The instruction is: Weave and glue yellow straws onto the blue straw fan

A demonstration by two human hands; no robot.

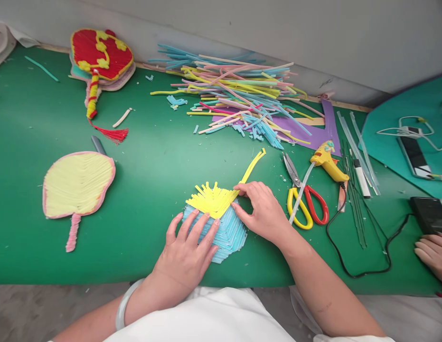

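A fan-shaped piece (pixel 230 235) covered in rows of light blue pipe cleaners lies on the green table, its upper part covered by short yellow pipe cleaner pieces (pixel 210 198) set in a V pattern. My left hand (pixel 188 251) rests on its left side, fingers spread and lying flat. At its upper right edge my right hand (pixel 259 206) pinches a long yellow pipe cleaner (pixel 252 166), folded double, whose far end sticks out up and to the right. The thumb and forefinger partly hide where it meets the piece.
Scissors (pixel 295 190) and a yellow glue gun (pixel 329 161) with a black cord lie to the right. Behind is a pile of coloured pipe cleaners (pixel 238 90). A pale yellow fan (pixel 78 185) and a red fan (pixel 103 54) lie left. Another person's hand (pixel 434 256) is far right.
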